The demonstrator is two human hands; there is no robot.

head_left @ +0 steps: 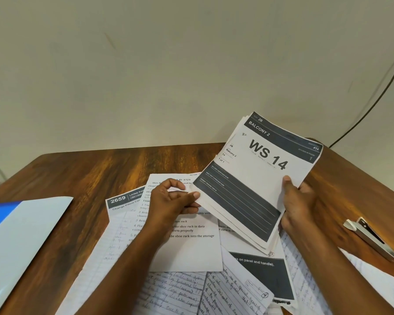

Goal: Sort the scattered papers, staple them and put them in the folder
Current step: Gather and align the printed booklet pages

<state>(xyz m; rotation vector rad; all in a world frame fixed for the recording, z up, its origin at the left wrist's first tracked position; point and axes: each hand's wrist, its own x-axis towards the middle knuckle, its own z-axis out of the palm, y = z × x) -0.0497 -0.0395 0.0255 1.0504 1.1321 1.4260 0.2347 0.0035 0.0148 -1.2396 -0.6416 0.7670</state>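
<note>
While both hands lift the sheaf of printed sheets (257, 178) above the bench (89, 171), the left hand (171, 201) pinches its left edge and the right hand (298, 205) clamps its near-right corner. Light, floppy and slippery, the sheets would likely fan apart; gripping opposite edges suits squaring them. Loose papers (191, 246) lie beneath.

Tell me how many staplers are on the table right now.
1. The stapler lies on the wooden table, to the right of the right hand that holds the stack of papers. Another could be hidden under the loose sheets.
</note>
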